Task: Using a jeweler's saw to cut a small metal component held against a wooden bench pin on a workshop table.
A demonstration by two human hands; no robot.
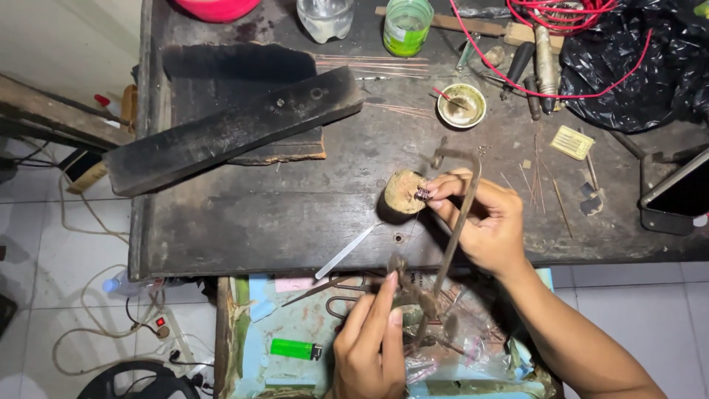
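**Small coiled piece pinched against a peg, saw frame in your other hand**

Your right hand (484,222) reaches across the front of the tabletop (295,214). Its fingers (443,193) are pinched together on a tiny coiled metal piece (422,193), pressing it against a worn round peg (402,193) that stands on the tabletop. That likely braces the piece so it cannot slip. Your left hand (373,340) sits lower, nearer your body, fingers closed on the handle end of a thin saw frame (454,222). The frame runs up and across your right hand toward the piece; the picture is too blurred to tell whether its blade touches.

Just left of the peg lies a flat metal file (346,251), pointing at the tabletop's near edge. Below that edge an open drawer (295,325) holds a green lighter (294,349) and loose tools, so the room under your left hand is crowded.

Further back, a long dark block (236,129) lies at a slant to the left, well apart. Behind and right stand a small bowl (461,105), a green cup (406,26) and red wire (561,44). Thin rods (539,177) are scattered right of your right hand. The tabletop between block and peg is bare.
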